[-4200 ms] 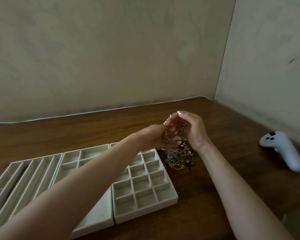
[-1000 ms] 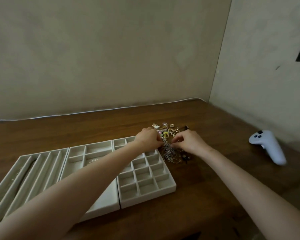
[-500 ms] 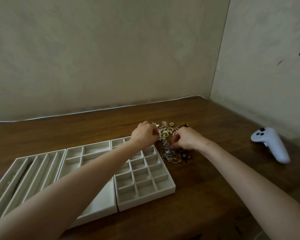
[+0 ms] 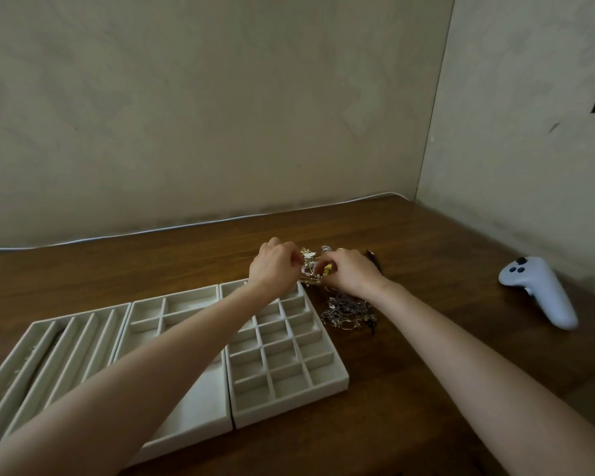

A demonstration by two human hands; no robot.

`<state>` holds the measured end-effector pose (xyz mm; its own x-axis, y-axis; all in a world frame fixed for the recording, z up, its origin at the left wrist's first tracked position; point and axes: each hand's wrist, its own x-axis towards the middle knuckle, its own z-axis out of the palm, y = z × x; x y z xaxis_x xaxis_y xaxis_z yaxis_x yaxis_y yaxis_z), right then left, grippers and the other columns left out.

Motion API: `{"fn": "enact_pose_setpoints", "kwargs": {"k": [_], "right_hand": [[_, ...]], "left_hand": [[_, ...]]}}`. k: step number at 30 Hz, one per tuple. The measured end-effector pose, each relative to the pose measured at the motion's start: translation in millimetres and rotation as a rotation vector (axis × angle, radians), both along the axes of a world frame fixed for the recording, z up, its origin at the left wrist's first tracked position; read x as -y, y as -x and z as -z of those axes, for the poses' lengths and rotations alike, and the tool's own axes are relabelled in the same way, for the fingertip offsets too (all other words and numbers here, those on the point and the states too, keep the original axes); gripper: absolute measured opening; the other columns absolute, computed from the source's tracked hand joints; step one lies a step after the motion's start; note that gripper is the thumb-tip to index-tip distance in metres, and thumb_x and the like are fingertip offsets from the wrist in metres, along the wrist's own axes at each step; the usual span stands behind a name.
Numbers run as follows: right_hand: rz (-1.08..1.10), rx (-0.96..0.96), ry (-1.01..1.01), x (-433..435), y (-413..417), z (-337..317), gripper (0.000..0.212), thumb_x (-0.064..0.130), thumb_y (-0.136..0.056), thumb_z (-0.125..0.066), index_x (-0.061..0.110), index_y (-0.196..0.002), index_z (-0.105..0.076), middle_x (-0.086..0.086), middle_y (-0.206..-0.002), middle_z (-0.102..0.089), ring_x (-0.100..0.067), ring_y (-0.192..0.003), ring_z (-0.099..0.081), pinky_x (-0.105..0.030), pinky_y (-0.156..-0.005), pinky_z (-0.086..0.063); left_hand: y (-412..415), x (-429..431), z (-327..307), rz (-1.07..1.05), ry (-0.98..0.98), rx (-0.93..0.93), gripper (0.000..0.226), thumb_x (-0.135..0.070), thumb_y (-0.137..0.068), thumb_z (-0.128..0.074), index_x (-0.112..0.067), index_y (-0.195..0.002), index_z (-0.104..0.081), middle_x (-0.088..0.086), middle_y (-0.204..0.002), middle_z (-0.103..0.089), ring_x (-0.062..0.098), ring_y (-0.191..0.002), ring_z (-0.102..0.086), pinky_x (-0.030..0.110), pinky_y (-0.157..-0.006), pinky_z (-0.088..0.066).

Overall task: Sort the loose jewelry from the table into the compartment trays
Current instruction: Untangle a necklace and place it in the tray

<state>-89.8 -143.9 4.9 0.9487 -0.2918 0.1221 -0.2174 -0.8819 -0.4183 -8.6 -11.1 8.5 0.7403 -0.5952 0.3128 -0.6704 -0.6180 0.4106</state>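
Wood table (image 4: 409,372): one brown top, set into a corner between two pale walls.
Trays: three off-white compartment trays, side by side with edges touching, on the near left of the table.
Left tray (image 4: 31,338): long narrow slots running front to back.
Middle tray (image 4: 186,424): a few medium cells at the far end, with one wide open section nearer.
Right tray (image 4: 289,412): small square cells, three across, with its far rows partly covered by the left forearm.
Jewelry (image 4: 347,310): one loose pile on the bare wood, just beside the right tray's far right corner. It shows as two clumps, a silvery tangle nearer and gold-toned pieces with a yellow and a pinkish bit farther back.
Left hand (image 4: 275,266): fingers curled, with the tips pinching into the gold-toned clump.
Right hand (image 4: 351,273): fingers curled likewise, pinching the same clump. The two hands sit close together, fingertips nearly meeting over the jewelry.
Controller (image 4: 536,290): one white handheld unit, lying well apart on the right. It has three dark controls on its top, and any marking is too small to read.
Cable (image 4: 152,231): one thin white line along the table's back edge.
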Motion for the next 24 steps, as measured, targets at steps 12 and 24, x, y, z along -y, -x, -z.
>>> {"fn": "enact_pose_setpoints", "kwargs": {"k": [12,24], "right_hand": [[-0.015,0.054,-0.423,14,8,-10,0.019,0.028,-0.086,-0.067,0.013,-0.098,-0.07,0.003,-0.095,-0.067,-0.014,-0.081,-0.062,-0.028,-0.071,-0.052],[-0.017,0.15,-0.763,15,19,-19,0.014,0.022,-0.085,-0.067,0.009,-0.086,-0.07,-0.003,-0.072,-0.067,-0.008,-0.049,-0.052,-0.016,-0.044,-0.043]], "left_hand": [[-2,-6,-2,0.107,-0.001,0.04,0.025,-0.017,-0.088,-0.061,-0.019,-0.113,-0.06,0.001,-0.117,-0.056,0.02,-0.113,-0.047,0.037,-0.093,-0.043],[6,-9,-9,0.223,0.212,-0.256,0.012,-0.016,-0.083,-0.069,-0.011,-0.094,-0.067,0.004,-0.089,-0.072,0.012,-0.084,-0.067,0.033,-0.083,-0.054]]}}
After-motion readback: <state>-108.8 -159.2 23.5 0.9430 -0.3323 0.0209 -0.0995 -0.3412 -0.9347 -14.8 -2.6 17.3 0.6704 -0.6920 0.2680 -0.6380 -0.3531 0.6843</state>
